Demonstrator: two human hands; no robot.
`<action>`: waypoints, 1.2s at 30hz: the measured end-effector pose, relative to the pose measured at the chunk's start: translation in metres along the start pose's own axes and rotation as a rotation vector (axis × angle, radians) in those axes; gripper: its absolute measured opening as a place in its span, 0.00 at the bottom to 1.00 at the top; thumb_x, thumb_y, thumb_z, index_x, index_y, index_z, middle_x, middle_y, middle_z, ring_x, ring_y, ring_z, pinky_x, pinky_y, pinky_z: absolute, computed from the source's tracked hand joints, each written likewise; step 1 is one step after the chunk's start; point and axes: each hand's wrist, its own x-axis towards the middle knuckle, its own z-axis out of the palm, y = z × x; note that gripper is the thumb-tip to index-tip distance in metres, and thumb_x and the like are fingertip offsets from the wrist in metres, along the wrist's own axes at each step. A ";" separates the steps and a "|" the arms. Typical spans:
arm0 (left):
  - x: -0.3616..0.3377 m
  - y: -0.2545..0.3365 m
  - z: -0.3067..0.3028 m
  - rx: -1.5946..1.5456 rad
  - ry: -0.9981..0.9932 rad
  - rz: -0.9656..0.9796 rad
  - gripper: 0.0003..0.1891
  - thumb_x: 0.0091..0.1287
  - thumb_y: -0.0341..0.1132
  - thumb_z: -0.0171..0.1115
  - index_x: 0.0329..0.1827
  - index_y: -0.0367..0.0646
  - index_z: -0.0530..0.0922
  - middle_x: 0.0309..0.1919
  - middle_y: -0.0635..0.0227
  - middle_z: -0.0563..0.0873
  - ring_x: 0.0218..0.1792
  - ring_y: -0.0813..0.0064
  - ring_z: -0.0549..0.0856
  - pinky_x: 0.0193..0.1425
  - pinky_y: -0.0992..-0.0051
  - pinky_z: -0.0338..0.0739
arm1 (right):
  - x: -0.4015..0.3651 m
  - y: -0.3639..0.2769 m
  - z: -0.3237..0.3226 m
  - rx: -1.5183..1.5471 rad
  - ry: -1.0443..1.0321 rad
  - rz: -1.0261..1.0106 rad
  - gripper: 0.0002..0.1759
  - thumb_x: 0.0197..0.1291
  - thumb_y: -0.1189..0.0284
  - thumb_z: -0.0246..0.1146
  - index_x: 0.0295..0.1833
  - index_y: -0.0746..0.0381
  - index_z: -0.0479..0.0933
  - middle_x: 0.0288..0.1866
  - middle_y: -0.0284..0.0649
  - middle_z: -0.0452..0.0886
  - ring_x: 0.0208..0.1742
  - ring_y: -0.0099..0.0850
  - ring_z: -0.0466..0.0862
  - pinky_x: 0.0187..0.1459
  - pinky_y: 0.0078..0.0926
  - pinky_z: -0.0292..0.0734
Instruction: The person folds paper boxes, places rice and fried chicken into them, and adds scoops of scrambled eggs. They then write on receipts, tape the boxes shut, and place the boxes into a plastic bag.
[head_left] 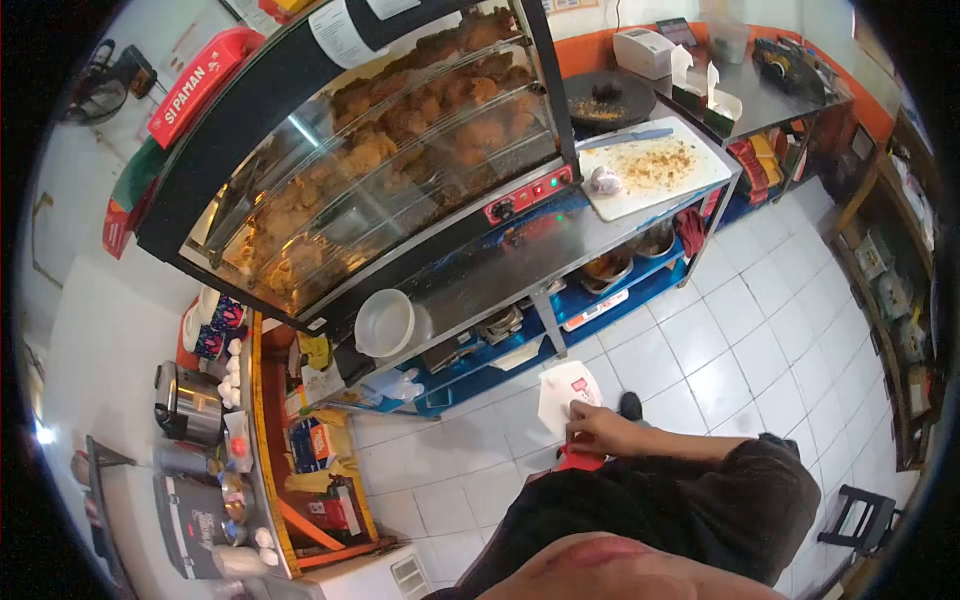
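My right hand [600,431] reaches in from the right, its fingers closed on the edge of a white paper food package [566,395] with a red printed logo. The package is held in front of my body, above the tiled floor. Just below the fingers a red piece [580,459] shows, partly covered by my dark shirt. My left hand is out of sight. Beyond the package stands a steel counter [470,285] carrying a glass warming cabinet [375,155] full of fried chicken pieces.
A white plastic tub [385,323] sits at the counter's near left end. On its right end lies a cutting board [660,168] with crumbs and a knife [630,138]. Open cartons [708,105] stand farther back. To the left are a rice cooker [188,402] and an orange shelf [300,525].
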 end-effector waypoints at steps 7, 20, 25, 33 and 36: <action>0.075 0.028 0.076 0.045 -0.054 0.141 0.13 0.68 0.42 0.60 0.47 0.44 0.84 0.37 0.69 0.88 0.38 0.72 0.84 0.48 0.68 0.74 | -0.038 0.044 -0.085 -0.069 -0.033 -0.093 0.13 0.55 0.69 0.69 0.46 0.62 0.82 0.47 0.47 0.71 0.48 0.46 0.78 0.52 0.38 0.75; 0.171 0.045 0.157 0.158 0.027 0.326 0.12 0.67 0.42 0.61 0.47 0.47 0.85 0.36 0.71 0.88 0.38 0.71 0.84 0.48 0.67 0.74 | -0.080 0.097 -0.153 0.195 0.541 0.067 0.22 0.60 0.74 0.68 0.58 0.62 0.72 0.46 0.44 0.71 0.50 0.35 0.78 0.46 0.30 0.77; 0.195 0.079 0.171 0.715 0.276 0.545 0.16 0.57 0.41 0.70 0.50 0.57 0.84 0.39 0.81 0.87 0.40 0.78 0.84 0.50 0.67 0.73 | -0.068 0.123 -0.161 0.585 0.515 0.223 0.33 0.62 0.76 0.66 0.68 0.57 0.57 0.49 0.39 0.75 0.49 0.26 0.77 0.42 0.21 0.75; 0.211 0.086 0.053 -0.077 0.455 -0.058 0.46 0.60 0.38 0.70 0.77 0.37 0.52 0.72 0.53 0.65 0.74 0.58 0.62 0.75 0.58 0.57 | -0.070 0.113 -0.238 0.480 0.278 0.134 0.33 0.62 0.72 0.66 0.70 0.60 0.61 0.59 0.39 0.74 0.61 0.28 0.72 0.60 0.28 0.72; 0.187 0.084 0.032 -0.903 -0.176 -0.524 0.47 0.61 0.38 0.71 0.78 0.38 0.49 0.72 0.57 0.65 0.73 0.61 0.64 0.74 0.63 0.63 | -0.066 0.088 -0.254 0.540 0.194 0.142 0.32 0.61 0.72 0.66 0.70 0.61 0.64 0.62 0.38 0.74 0.65 0.28 0.70 0.64 0.30 0.68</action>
